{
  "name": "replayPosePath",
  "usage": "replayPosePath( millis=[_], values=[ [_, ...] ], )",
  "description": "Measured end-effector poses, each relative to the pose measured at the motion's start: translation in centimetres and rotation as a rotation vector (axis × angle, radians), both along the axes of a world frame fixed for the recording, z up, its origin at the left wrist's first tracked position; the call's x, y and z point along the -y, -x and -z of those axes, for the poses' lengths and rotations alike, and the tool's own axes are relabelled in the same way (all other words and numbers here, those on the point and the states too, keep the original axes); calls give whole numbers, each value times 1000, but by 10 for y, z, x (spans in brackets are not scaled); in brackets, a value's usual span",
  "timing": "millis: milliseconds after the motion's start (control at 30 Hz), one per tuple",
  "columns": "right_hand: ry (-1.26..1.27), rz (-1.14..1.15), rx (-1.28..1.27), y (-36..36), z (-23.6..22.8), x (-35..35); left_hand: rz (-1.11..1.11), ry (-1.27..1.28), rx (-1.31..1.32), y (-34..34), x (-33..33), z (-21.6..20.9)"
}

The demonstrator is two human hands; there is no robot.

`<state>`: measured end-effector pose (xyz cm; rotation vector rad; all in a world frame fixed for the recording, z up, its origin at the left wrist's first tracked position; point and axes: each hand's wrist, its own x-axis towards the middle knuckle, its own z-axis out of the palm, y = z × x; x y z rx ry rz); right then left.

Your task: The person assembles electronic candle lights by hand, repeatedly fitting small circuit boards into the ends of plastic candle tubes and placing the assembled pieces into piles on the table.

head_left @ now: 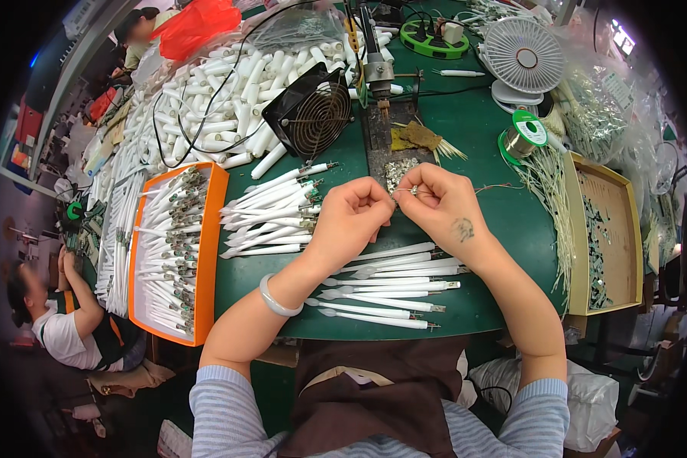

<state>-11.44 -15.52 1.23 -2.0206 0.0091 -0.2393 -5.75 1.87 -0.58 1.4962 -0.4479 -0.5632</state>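
Observation:
My left hand [353, 220] and my right hand [444, 210] meet above the green table, thumbs and fingertips pinched together. Between the right fingertips is a small wired part [413, 190], and a thin reddish wire [500, 186] trails out to its right. Whatever the left fingers pinch is too small to make out. Just beyond the hands, a clamped soldering iron [382, 91] points down over a dark strip with silvery bits [398, 172]. White candle-shaped sticks with flame tips [382, 312] lie below my hands, and more sticks with circuit ends [275, 210] lie to the left.
An orange box [214, 252] full of sticks stands left, a yellowish box [632, 237] of small boards right. Behind are white tubes [206, 107], a black fan [309, 114], a solder spool [524, 136], a white fan [524, 57] and a green power strip [427, 47]. A co-worker [69, 328] sits left.

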Motion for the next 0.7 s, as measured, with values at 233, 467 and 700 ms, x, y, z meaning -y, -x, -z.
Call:
replayPosePath(
  millis=[233,467,700],
  values=[
    [-135,-4,54,-12,6,6,-4,-59,-222,-21,3,-10],
    [-2,60,244,-23,14,12,-8,-92,-220,-44,15,-9],
    [115,118,410,-32,17,11,-49,-40,-220,-54,23,-10]
  ],
)
